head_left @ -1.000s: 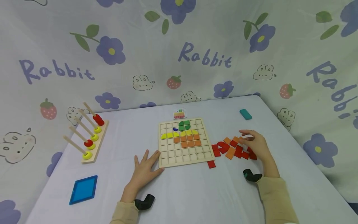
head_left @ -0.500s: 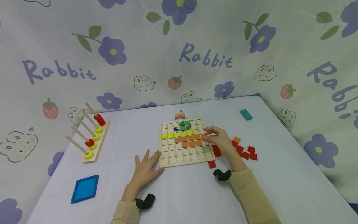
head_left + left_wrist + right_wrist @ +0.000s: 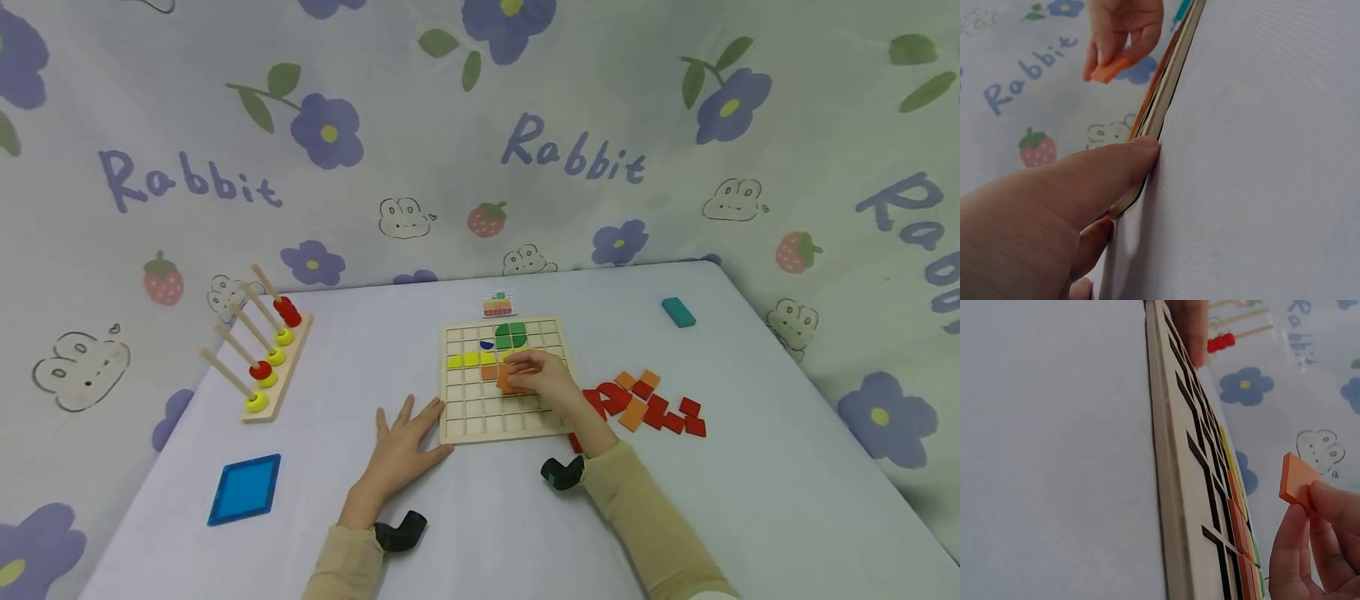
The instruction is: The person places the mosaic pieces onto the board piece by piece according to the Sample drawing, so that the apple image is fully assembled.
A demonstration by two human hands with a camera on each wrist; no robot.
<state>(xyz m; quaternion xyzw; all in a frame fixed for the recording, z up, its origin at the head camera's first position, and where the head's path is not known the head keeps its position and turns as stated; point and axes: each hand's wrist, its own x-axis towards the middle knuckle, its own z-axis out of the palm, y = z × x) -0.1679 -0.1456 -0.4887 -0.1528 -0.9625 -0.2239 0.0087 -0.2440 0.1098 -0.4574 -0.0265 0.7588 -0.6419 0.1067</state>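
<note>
My right hand (image 3: 551,385) is over the middle of a wooden grid board (image 3: 491,422). Between thumb and fingers it pinches an orange square tile (image 3: 1295,478), raised off the board in the right wrist view. On the board lie green pieces (image 3: 512,336), a dark blue half-round (image 3: 487,345), a yellow row (image 3: 471,359) and orange tiles (image 3: 490,372), partly hidden behind the right hand. My left hand (image 3: 405,442) has its fingers spread and touches the board's near left corner, with the thumb along its edge in the left wrist view.
Loose red and orange tiles (image 3: 633,412) lie right of the board. A picture card (image 3: 498,303) stands behind it, a teal block (image 3: 678,312) at back right. To the left are a bead-and-peg stand (image 3: 288,367) and a blue tray (image 3: 245,490).
My right hand has moved left from the loose tiles to above the middle of the board, bringing an orange tile. The left hand stays at the corner; the head view has shifted slightly.
</note>
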